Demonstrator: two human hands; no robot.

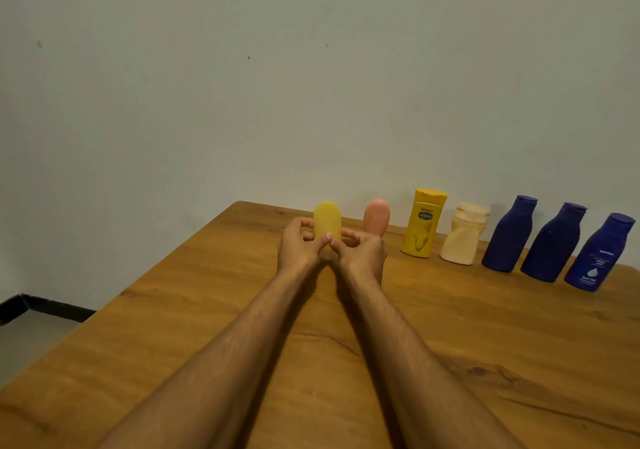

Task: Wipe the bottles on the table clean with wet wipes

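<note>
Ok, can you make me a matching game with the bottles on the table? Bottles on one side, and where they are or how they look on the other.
Bottles:
1. rounded yellow bottle
2. pink bottle
3. cream bottle
4. labelled blue bottle

Descriptions:
A. squashed and dented
B. at the right end of the row
C. held by the left hand and right hand
D. standing just behind the right hand

Pairs: 1-C, 2-D, 3-A, 4-B

Yellow bottle [327,219], pink bottle [376,218], lotion bottle [423,225], cream bottle [463,239], three navy bottles [512,237] stand upright.
</note>
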